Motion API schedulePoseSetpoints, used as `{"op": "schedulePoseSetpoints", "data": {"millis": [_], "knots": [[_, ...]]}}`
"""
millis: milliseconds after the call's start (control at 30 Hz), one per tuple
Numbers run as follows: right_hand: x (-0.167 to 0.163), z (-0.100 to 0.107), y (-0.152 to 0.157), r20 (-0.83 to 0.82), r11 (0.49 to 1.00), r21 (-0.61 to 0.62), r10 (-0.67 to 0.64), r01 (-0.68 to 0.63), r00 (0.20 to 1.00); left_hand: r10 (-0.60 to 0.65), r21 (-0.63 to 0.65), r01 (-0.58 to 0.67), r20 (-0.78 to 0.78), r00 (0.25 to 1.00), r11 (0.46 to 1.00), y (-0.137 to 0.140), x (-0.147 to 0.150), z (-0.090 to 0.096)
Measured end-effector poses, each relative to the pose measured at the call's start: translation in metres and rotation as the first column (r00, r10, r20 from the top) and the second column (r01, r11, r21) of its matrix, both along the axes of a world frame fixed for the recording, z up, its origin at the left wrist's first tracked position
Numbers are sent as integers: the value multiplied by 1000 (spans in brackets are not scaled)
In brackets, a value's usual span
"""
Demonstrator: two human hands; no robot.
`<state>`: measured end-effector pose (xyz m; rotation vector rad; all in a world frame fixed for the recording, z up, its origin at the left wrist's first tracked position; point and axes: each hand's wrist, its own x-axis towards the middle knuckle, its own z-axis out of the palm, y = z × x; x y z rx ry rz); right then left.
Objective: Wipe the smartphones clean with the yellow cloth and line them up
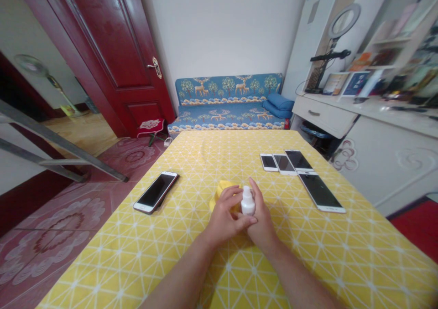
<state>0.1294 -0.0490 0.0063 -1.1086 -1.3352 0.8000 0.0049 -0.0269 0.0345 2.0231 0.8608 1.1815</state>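
Observation:
Near the middle of the table, a small white bottle (pixel 247 205) with a narrow nozzle top stands upright between my two hands. My left hand (pixel 224 215) is closed around its left side, the thumb crossing in front of its lower part. My right hand (pixel 262 222) grips it from the right, its index finger pointing up beside the nozzle. Behind my left hand shows a piece of yellow cloth (pixel 216 196); whether the hand touches it I cannot tell. The base of the bottle is hidden by my fingers.
The table has a yellow patterned cloth (pixel 191 263). A phone (pixel 156 192) lies at left, over something dark. Several phones lie at right, among them a large white-edged one (pixel 321 192). Beyond are a blue sofa (pixel 226 113), a ladder (pixel 65 140) and a white desk (pixel 393 140).

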Motion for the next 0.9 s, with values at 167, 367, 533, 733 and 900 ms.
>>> {"op": "schedulePoseSetpoints", "data": {"millis": [167, 367, 533, 733, 900], "knots": [[-2, 3, 0, 36, 1000, -5, -1, 1, 999, -70, -249, 117, 192, 979, 961, -5, 4, 0], [-2, -1, 4, 90, 999, 46, 8, -12, 996, 145, -289, -58, 290, 946, 956, 7, -2, 5], [3, -4, 10, 74, 997, 38, -67, 65, 995, 444, -266, -367, 354, 823, 891, 71, -44, 20], [6, -5, 16, 101, 996, 2, -85, 85, 991, 713, -144, -710, -43, 700, 689, 159, -110, 23], [9, -7, 20, 98, 994, -40, -93, 98, 991, 773, -113, -802, -216, 597, 587, 181, -139, 15]]}}
